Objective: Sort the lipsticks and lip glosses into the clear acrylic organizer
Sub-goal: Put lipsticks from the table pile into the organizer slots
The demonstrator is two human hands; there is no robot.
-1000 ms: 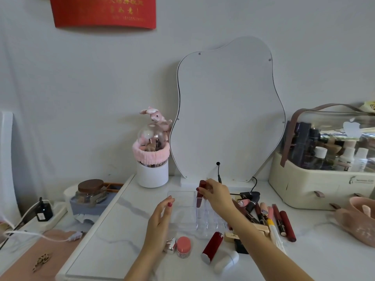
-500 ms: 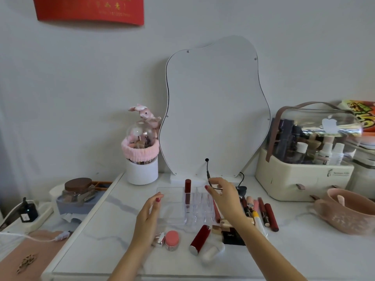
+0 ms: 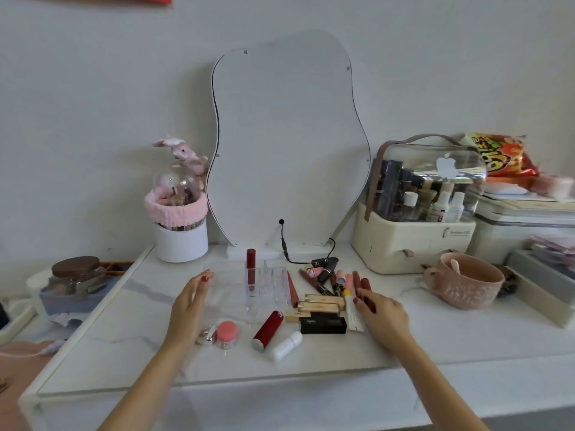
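The clear acrylic organizer sits on the white marble tabletop in front of the wavy mirror, its see-through slots faint against the stone. One dark red lipstick stands upright in a left slot. The left hand rests flat and loose against the organizer's left edge, holding nothing. The right hand lies with fingers extended on the loose lipstick pile just right of the organizer; whether it grips one I cannot tell.

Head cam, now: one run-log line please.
phase: reach for next tube | left hand: open, steadying clear organizer | right hand: open, fingertips at dark red tubes | organizer: one red lip gloss upright
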